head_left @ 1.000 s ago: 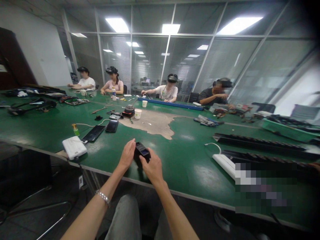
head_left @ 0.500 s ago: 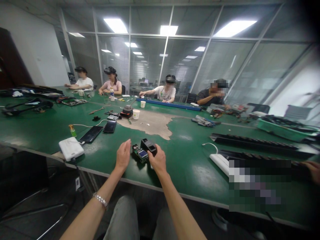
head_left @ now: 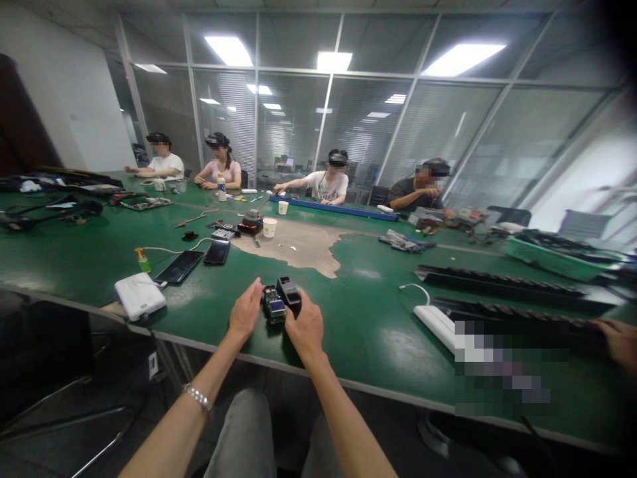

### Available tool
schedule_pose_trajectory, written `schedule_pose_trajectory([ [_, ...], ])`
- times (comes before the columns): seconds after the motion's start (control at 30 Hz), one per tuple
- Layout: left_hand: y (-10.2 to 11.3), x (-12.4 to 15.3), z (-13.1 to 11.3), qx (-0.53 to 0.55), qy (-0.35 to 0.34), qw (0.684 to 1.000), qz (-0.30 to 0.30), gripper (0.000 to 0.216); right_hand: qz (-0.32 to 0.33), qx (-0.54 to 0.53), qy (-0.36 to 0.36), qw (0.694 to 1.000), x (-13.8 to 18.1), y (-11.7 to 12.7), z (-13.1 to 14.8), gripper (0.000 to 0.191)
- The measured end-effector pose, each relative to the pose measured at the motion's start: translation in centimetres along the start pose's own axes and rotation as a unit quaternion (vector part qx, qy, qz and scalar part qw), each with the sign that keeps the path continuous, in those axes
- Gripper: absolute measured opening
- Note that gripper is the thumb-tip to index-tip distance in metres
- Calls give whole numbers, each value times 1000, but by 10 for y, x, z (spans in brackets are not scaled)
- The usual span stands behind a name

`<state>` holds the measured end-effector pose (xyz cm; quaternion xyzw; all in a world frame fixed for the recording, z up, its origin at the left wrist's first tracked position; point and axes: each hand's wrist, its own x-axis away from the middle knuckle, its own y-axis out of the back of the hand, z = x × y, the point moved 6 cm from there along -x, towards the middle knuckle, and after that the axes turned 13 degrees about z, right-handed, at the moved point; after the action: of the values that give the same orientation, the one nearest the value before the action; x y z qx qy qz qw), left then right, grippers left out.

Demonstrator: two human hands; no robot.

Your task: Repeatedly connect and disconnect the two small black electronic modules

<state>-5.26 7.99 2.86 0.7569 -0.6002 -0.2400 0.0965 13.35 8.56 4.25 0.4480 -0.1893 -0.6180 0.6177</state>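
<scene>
Spotted both hands low in the middle of the frame, at the near edge of the green table (head_left: 368, 318). Found the left hand (head_left: 245, 311) half curled, fingertips resting against the left side of a small circuit board (head_left: 274, 308) (blue screen on top). Couldn't tell whether truly pinched or only touched. Caught the right hand (head_left: 304, 326) closed on a black cover (head_left: 288, 290), pressed right up against the board's right side. Noticed a white box (head_left: 140, 296) well off to the left, near a dark phone (head_left: 185, 265).
</scene>
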Motion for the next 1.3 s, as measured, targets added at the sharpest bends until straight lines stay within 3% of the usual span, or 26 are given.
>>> schedule_pose_trajectory([
  [0.2, 4, -1, 2, 29, 4, 999, -31, 56, 4, -103, -37, 994, -8, 19, -3, 37],
  [0.3, 3, -3, 6, 38, 4, 999, -35, 58, -14, -156, -18, 987, -3, 34, 11, 38],
  [0.4, 3, -4, 9, 41, 5, 999, -34, 60, -28, -138, 25, 990, 5, 41, 34, 40],
  [0.73, 1, -4, 6, 55, -49, 997, -13, 60, -11, -42, 14, 999, 11, 21, 58, 46],
  [1.0, 2, -7, 7, 39, -82, 995, -28, 58, 44, 4, 7, 999, 23, 7, 54, 55],
  [1.13, 4, -5, 3, 19, -82, 996, -25, 53, 34, 8, 10, 999, 32, -1, 48, 63],
  [1.3, 3, -4, 0, -7, -62, 998, -9, 54, 33, 4, 17, 999, 30, -5, 47, 45],
])
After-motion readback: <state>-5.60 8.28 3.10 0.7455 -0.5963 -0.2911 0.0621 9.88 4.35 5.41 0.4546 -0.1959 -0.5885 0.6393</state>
